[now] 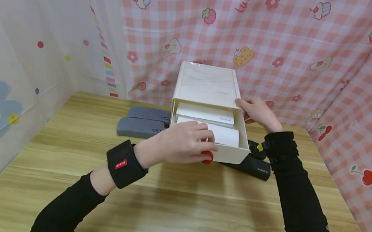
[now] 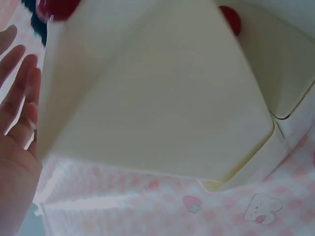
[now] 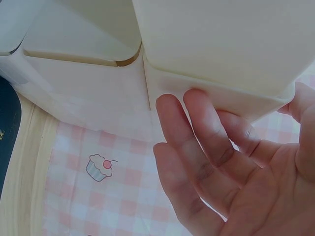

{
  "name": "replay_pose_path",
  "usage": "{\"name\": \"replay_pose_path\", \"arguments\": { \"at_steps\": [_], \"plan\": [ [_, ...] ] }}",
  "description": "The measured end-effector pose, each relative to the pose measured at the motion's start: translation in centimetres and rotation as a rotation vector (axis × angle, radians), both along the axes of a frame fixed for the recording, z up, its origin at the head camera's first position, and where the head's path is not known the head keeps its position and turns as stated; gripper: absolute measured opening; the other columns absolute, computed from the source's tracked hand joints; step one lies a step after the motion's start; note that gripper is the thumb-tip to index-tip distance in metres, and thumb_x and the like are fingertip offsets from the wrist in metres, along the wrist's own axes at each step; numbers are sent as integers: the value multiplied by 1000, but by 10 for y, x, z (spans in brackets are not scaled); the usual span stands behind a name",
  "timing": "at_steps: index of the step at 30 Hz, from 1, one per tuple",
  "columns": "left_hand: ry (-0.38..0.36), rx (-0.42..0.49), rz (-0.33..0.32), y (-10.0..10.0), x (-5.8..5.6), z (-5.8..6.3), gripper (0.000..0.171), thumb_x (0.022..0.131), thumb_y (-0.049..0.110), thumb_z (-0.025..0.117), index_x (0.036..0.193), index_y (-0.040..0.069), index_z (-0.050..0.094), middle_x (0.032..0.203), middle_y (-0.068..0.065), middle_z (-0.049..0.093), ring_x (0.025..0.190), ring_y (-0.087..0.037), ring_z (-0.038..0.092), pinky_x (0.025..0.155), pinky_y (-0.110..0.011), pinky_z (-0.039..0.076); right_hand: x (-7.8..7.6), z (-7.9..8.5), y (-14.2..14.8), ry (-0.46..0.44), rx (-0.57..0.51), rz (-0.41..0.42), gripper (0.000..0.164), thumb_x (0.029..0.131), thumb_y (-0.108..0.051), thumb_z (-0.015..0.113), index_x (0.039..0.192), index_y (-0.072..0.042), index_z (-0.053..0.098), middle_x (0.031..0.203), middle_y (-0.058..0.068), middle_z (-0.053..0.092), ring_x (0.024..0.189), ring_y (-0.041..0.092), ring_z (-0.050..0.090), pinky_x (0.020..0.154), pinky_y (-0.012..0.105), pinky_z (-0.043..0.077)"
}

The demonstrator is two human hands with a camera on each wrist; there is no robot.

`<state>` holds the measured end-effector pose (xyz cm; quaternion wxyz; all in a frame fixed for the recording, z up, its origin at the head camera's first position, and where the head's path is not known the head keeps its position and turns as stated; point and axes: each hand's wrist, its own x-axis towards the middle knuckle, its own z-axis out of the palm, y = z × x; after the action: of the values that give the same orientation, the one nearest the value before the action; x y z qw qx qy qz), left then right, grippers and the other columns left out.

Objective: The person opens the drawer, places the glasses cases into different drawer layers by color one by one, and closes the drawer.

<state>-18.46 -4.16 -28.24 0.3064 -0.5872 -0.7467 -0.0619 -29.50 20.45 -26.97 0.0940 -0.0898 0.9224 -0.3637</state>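
Note:
A white drawer cabinet [image 1: 208, 83] stands at the back of the table, its upper drawer [image 1: 227, 153] pulled forward. Inside the drawer lie a white case with small lettering [image 1: 204, 113] and another white case [image 1: 227, 136] nearer the front. My left hand [image 1: 186, 141] is at the drawer front, thumb and fingers loosely bent around the area of its red knob [image 1: 207, 157]; the left wrist view shows those fingers beside the panel, below the knob [image 2: 58, 7]. With my right hand [image 1: 258, 112] I grip the cabinet's upper right front corner, fingers [image 3: 174, 115] against its side.
Two grey glasses cases [image 1: 139, 128] lie left of the cabinet. To its right are a black case with lettering [image 1: 255, 167] and a small black object [image 1: 256, 149]. A pink checked curtain [image 1: 219, 29] hangs close behind. A second red knob [image 2: 230, 20] shows on the cabinet.

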Motion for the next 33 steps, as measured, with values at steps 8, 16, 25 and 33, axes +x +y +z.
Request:
{"name": "replay_pose_path", "arguments": {
  "at_steps": [8,16,25,33],
  "plan": [
    [289,-131,91,5,6,-19,21,84,32,65,100,18,68,95,3,63,88,-14,53,71,-25,47,0,-1,1,5,-9,4,47,97,-40,41,112,0,60,70,1,56,71,18,58,76,41,53],
    [377,-160,134,6,5,-27,17,91,20,55,101,17,68,98,3,62,90,-15,52,70,-24,44,0,-1,2,5,-22,7,49,96,-42,41,114,-1,60,70,1,57,72,19,59,77,42,53],
    [327,-103,158,6,2,-23,14,91,20,57,95,16,70,95,4,66,87,-15,53,69,-25,45,-2,-2,0,-2,-15,-10,46,96,-42,41,109,-2,60,64,0,50,69,17,58,74,39,53],
    [285,-120,227,6,-7,-21,14,90,22,60,98,15,69,96,4,67,88,-15,54,72,-27,48,-2,0,-1,-6,10,-22,47,96,-42,40,109,-2,60,65,0,49,69,16,58,69,32,53]
  ]
}}
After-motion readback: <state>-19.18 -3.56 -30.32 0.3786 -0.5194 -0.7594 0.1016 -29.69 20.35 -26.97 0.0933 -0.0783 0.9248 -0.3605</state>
